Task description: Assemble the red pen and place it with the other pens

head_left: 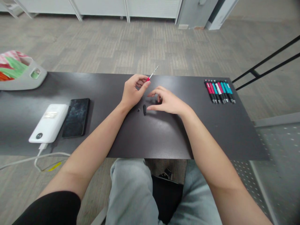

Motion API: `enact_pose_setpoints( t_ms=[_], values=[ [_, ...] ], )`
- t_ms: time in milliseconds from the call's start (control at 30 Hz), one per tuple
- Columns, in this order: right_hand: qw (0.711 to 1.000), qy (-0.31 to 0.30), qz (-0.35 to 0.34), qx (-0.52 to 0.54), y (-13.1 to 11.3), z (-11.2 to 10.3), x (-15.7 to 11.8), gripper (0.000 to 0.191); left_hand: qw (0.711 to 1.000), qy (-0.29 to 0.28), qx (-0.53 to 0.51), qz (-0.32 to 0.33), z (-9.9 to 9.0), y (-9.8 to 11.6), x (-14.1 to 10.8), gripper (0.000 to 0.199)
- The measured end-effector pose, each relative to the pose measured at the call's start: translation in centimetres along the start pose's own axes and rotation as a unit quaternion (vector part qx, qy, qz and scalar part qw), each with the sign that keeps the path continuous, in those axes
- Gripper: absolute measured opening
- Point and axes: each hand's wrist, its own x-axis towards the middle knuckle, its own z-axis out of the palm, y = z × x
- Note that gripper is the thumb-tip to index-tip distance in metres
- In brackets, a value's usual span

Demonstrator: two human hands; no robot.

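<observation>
Our black sleeve [51, 207] is cut off at bottom left. Our left hand [134, 90] pinches a red pen part [148, 79], mostly hidden by fingers. Our right hand [165, 101] is spread, thumb just beside a black piece [144, 109] on the table [152, 140]; a nearby tiny bit [139, 110] we can't make out.

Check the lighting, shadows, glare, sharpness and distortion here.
Head view: soft light; faint shadow on the desk by the right hand; smudgy reflections on the phone; apparent wide-angle distortion, with outer cabinet legs leaning; the small bit beside the black tube too indistinct to identify.
</observation>
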Motion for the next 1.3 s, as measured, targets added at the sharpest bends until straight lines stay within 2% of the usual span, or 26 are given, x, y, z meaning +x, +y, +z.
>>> enact_pose_setpoints(
  t_ms=[100,200,300,400,533,600,700,767,967,1167,1300],
  values=[
    [0.997,-0.049,-0.020,-0.049,-0.8,1.1,0.0,0.076,1.000,0.004,-0.002,0.004,0.1,0.0,0.0,0.015],
    [0.995,-0.058,-0.028,-0.074,-1.0,1.9,0.2,0.061,1.000,-0.001,0.003,-0.001,0.1,0.2,0.0,0.015],
    [0.998,-0.059,-0.020,-0.028,-0.8,1.8,0.2,0.052,1.000,-0.006,0.001,-0.001,0.1,0.2,0.0,0.018],
    [0.997,-0.047,0.004,0.063,-0.6,0.8,0.0,0.060,1.000,-0.010,-0.007,0.001,0.1,0.0,-0.1,0.022],
    [0.990,0.032,0.002,0.135,-0.5,-1.1,-0.3,0.076,1.000,-0.013,-0.028,0.006,0.1,-0.4,-0.2,0.026],
    [0.985,0.113,0.002,0.133,-0.3,-2.2,-0.4,0.083,0.999,-0.014,-0.029,0.004,0.1,-0.5,-0.2,0.025],
    [0.961,0.250,0.008,0.116,0.4,-3.5,-0.2,0.085,0.999,-0.023,-0.026,0.004,0.2,-0.4,-0.3,0.022],
    [0.947,0.303,0.005,0.101,0.9,-4.0,0.0,0.085,0.999,-0.033,-0.024,0.009,0.2,-0.2,-0.3,0.019],
    [0.934,0.344,0.022,0.097,1.2,-3.9,0.3,0.079,0.997,-0.058,-0.034,0.044,0.2,0.2,-0.6,0.015],
    [0.950,0.301,0.022,0.080,-0.3,-3.4,0.4,0.077,0.996,-0.069,-0.035,0.048,0.1,0.6,-0.6,0.014],
    [0.951,0.298,0.021,0.084,-0.6,-3.2,0.5,0.075,0.996,-0.076,-0.027,0.040,0.1,0.8,-0.6,0.012]
  ],
)
